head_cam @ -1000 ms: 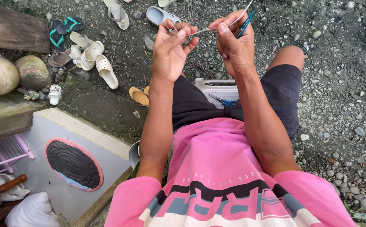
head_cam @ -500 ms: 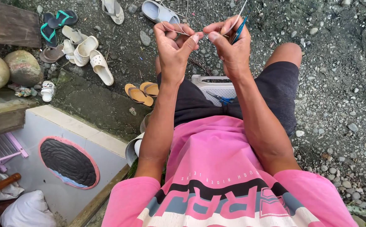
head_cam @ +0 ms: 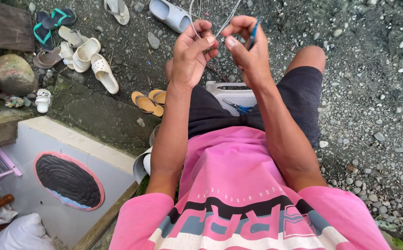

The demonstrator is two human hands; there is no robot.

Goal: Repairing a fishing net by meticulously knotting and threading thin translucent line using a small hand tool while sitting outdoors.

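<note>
Thin grey wire (head_cam: 197,18) pinched between left hand (head_cam: 193,55) and right hand (head_cam: 248,51), fingers closed on it, upper centre of frame. Blue-handled tool (head_cam: 253,33) also gripped in right. Wire bent into a loop, loose ends trailing. White crate (head_cam: 231,95) below; sandals (head_cam: 148,102) left on gravel.

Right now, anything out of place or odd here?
Mostly the footwear: sandals lie scattered at odd angles on the gravel, some overturned, not paired. Blue-handled pliers sit loose on the white tray between the knees. Both hands, left hand and right hand, pinch thin wire; nothing looks damaged.
</note>
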